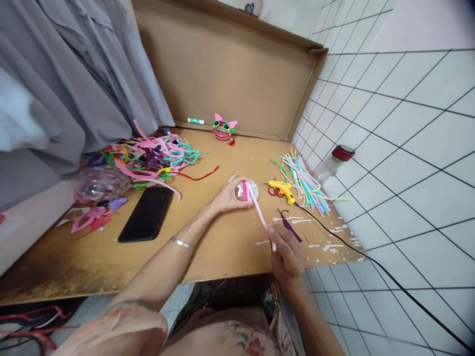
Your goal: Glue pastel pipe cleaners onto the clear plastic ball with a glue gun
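1. The ball [256, 189] is held a little above or on the middle of the tabletop [208, 247], which of these cannot be told; a pink band [244, 192] is seen across it.
2. The ball's left side is gripped by the left hand [232, 194], with thumb and fingers curved around it.
3. A pale strip [261, 213] is laid beside the band and led toward the near edge, its lower part pinched between the thumb and fingers of the right hand [287, 252].
4. For neat work, the strip is best drawn lightly taut and pressed flush against the band, with the ball steadied but not squeezed.
5. Toward the right edge, the glue gun [282, 190] is placed beside the stems [306, 180]; its hot nozzle, pointed toward the ball, is best avoided by the fingers.
6. Near the left edge, a phone [146, 214] is laid below a tangle [156, 153]; at the far edge, a cat-eared figure [222, 127] is set.
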Action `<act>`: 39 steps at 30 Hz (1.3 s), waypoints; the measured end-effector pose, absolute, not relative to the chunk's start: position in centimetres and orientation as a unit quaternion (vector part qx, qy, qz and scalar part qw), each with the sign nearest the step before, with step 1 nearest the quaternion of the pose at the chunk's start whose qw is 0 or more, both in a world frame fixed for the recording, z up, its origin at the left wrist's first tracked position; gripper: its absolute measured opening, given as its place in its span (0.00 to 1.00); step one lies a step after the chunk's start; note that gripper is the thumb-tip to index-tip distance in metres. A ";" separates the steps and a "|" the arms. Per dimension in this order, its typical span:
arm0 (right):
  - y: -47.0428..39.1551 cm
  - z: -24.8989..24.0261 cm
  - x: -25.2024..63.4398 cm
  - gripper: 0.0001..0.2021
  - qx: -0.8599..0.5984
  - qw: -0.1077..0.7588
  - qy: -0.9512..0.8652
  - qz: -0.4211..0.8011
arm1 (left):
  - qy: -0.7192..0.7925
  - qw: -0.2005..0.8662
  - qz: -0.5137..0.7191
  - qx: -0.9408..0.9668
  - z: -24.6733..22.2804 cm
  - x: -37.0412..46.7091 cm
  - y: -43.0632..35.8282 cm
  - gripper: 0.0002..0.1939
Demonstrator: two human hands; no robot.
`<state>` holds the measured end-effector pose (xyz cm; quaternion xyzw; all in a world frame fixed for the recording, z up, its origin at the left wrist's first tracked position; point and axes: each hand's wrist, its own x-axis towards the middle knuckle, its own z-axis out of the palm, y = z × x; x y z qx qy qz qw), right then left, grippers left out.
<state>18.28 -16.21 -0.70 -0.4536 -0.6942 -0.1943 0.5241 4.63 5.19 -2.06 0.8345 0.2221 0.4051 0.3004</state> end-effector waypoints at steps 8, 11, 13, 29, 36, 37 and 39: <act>-16.0 -0.4 17.3 0.24 -0.487 0.565 -0.646 -0.161 | 0.226 0.302 0.411 0.830 -2.4 4.8 5.4 0.35; -17.1 -0.1 16.3 0.17 -0.506 0.630 -0.589 -0.024 | 0.229 0.305 0.408 0.829 -2.2 4.8 5.3 0.35; -18.1 0.0 15.8 0.12 -0.524 0.644 -0.553 0.073 | 0.229 0.306 0.406 0.830 -2.1 4.8 5.2 0.35; -19.3 0.2 15.4 0.21 -0.487 0.648 -0.183 0.557 | 0.228 0.292 0.404 0.837 -2.3 4.7 5.4 0.35; -19.3 0.3 15.0 0.15 -0.490 0.625 -0.171 0.583 | 0.222 0.290 0.399 0.841 -2.1 4.6 5.3 0.35; -19.3 0.3 14.9 0.15 -0.501 0.637 -0.169 0.561 | 0.225 0.290 0.398 0.841 -2.0 4.6 5.3 0.35; -19.3 0.5 14.7 0.17 -0.527 0.654 -0.161 0.519 | 0.226 0.291 0.396 0.841 -2.0 4.5 5.3 0.35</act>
